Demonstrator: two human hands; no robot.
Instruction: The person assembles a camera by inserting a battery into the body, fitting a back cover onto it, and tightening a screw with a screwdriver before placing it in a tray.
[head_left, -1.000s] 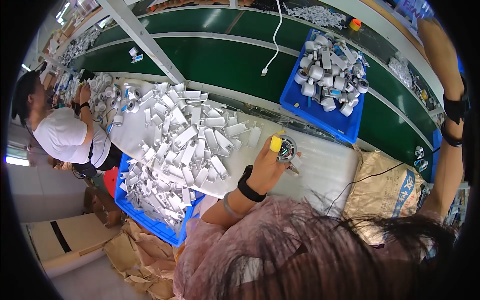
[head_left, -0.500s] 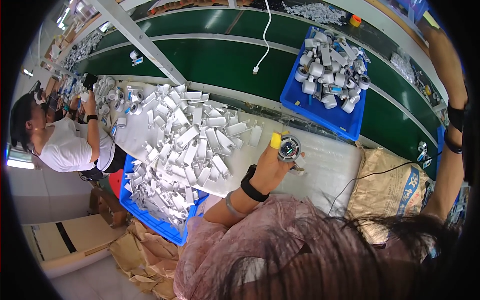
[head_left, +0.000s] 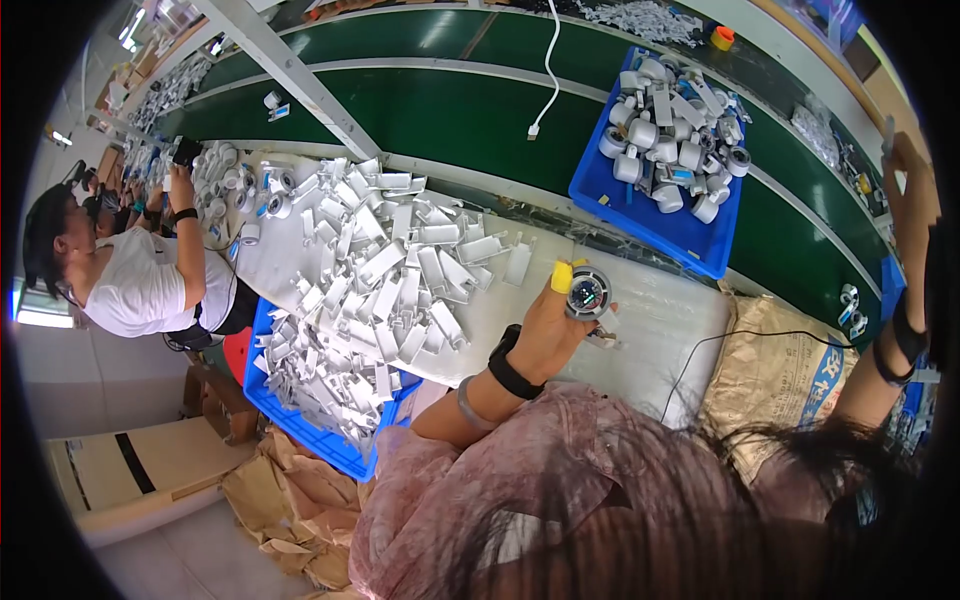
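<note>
In the middle, my left hand (head_left: 548, 335) is closed round a white camera head (head_left: 588, 293), its ringed round face turned upward. A yellow wrap (head_left: 562, 277) covers one of the fingertips beside it. My right hand (head_left: 908, 165) is raised at the far right edge, its thumb and finger bent together in a loop. A small greyish bit (head_left: 888, 135) shows at its fingertips, too small to name. Left of my left hand, many white plastic housing pieces (head_left: 400, 265) lie heaped on the covered table (head_left: 650, 345).
A blue tray (head_left: 655, 230) full of white camera heads stands at the green conveyor's (head_left: 440, 120) near edge. Another blue bin (head_left: 345, 462) holds more white pieces. A white cable (head_left: 551, 70) hangs overhead. A brown paper sack (head_left: 755, 375) lies right. A co-worker (head_left: 140, 275) works at the left.
My right hand has come down from the upper right shelf area, its fingers now bent together. My left hand keeps its hold on the camera head. The whole view has shifted slightly.
</note>
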